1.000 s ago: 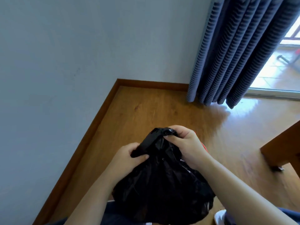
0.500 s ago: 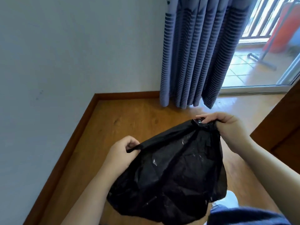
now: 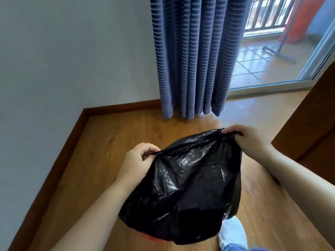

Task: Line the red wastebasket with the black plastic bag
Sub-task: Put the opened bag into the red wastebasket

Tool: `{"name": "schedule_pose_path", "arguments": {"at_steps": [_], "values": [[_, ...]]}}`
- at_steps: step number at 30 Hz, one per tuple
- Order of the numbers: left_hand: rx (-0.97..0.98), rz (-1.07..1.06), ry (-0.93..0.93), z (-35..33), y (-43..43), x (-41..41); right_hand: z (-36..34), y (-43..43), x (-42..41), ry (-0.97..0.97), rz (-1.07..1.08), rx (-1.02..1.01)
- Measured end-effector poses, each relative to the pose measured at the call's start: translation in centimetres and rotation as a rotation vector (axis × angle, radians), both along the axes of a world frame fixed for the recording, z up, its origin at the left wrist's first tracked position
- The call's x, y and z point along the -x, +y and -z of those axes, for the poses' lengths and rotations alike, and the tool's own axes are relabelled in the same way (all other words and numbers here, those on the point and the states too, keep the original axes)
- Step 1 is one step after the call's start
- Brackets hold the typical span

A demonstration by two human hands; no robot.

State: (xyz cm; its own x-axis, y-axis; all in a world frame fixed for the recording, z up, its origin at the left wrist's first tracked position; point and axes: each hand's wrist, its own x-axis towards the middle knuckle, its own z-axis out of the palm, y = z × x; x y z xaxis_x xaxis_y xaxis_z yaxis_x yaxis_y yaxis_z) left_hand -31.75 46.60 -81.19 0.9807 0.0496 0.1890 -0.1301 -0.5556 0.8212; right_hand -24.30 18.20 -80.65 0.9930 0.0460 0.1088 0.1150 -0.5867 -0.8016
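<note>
Bag (image 3: 190, 189) is held up over the floor (image 3: 108, 142), its top edge pinched by the left hand (image 3: 137, 163) and right hand (image 3: 248, 140), stretched between them. Only a red sliver of bin (image 3: 150, 237) is seen under it.

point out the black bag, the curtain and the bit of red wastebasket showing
black plastic bag (image 3: 190, 187): head view, on its crinkled front panel.
curtain (image 3: 195, 57): head view, on a middle pleat.
red wastebasket (image 3: 149, 236): head view, on the red sliver showing under the bag's lower edge.
</note>
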Motion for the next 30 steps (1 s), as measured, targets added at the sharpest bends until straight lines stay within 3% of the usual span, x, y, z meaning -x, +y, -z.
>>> {"name": "schedule_pose_path", "arguments": {"at_steps": [4,8,12,18,24,30], "values": [[-0.015,-0.068,-0.101,2.2,-0.5,-1.2,1.1,-0.2,-0.5,-0.06,-0.012,0.101],[-0.113,-0.157,-0.185,6.8,-1.1,0.6,2.5,-0.3,0.2,-0.035,-0.065,0.075],[-0.202,-0.067,-0.013,11.7,-1.7,2.6,4.6,-0.5,0.8,0.081,-0.137,0.107],[-0.547,0.13,0.205,17.2,-1.9,3.5,7.8,-1.4,2.0,0.31,-0.332,0.273],[-0.713,0.142,0.378,21.0,-1.8,2.9,10.3,-1.3,3.2,0.377,-0.508,0.42],[-0.833,0.19,0.615,22.4,-1.3,2.3,10.4,-1.4,2.7,0.37,-0.502,0.45]]}}
